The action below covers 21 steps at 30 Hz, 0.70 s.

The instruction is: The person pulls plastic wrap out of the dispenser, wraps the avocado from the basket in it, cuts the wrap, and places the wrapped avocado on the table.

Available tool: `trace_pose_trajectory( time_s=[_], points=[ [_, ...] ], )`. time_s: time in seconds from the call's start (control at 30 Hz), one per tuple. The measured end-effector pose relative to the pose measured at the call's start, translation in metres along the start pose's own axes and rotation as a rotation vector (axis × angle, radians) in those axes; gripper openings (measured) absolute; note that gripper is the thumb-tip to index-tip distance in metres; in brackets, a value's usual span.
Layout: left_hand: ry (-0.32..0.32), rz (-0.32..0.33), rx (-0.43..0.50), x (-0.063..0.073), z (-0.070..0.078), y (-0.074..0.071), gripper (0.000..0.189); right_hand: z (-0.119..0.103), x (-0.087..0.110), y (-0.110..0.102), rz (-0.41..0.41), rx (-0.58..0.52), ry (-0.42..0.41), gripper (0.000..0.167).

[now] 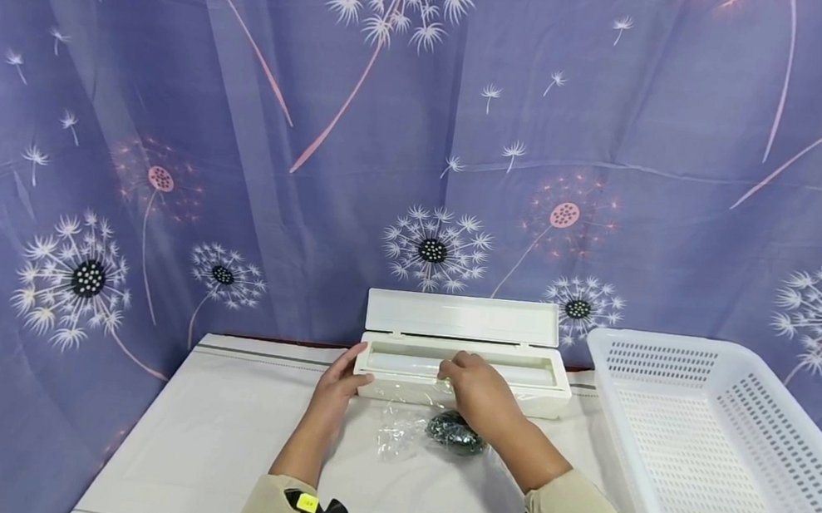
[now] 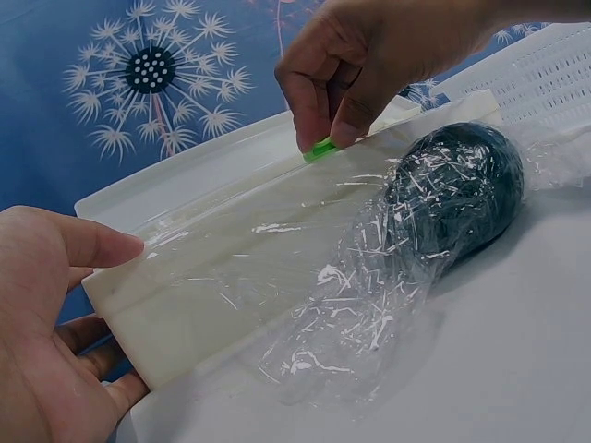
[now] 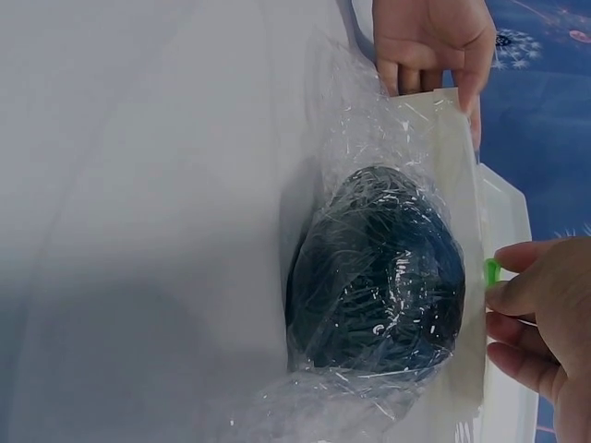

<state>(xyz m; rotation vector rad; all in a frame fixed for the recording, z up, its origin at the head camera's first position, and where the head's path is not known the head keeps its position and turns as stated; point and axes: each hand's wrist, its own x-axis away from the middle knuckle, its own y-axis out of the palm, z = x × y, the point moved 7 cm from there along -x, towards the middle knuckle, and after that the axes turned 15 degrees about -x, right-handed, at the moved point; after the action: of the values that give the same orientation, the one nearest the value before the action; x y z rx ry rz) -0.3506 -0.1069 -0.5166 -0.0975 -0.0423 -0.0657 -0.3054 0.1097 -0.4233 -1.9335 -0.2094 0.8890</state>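
Observation:
A long white cling film dispenser (image 1: 541,406) lies across the table, its lid (image 1: 460,319) raised behind it and a white roll (image 1: 400,362) inside. My left hand (image 1: 330,398) grips the dispenser's left end, thumb on the upper front edge. On the front rim, my right hand (image 1: 483,394) pinches a small green slide cutter (image 2: 319,149) between thumb and forefinger. Clear cling film (image 2: 342,355) drapes down the dispenser's front. Wrapped in film, a dark, rounded oval object (image 3: 374,286) rests on the table just in front; its kind is unclear through the wrap.
To the right stands a large white perforated plastic basket (image 1: 721,490). A pale cloth covers the table (image 1: 211,436). Close behind the dispenser hangs a blue-purple dandelion-patterned curtain (image 1: 323,231).

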Motion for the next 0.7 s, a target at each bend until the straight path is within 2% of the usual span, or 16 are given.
trace_pose_trajectory(
  time_s=[0.7],
  points=[
    [-0.008,0.004,-0.014,0.0033,0.0025,-0.0003,0.061,0.0019,0.0024,-0.0036,0.017,-0.016,0.003,0.036]
  ],
)
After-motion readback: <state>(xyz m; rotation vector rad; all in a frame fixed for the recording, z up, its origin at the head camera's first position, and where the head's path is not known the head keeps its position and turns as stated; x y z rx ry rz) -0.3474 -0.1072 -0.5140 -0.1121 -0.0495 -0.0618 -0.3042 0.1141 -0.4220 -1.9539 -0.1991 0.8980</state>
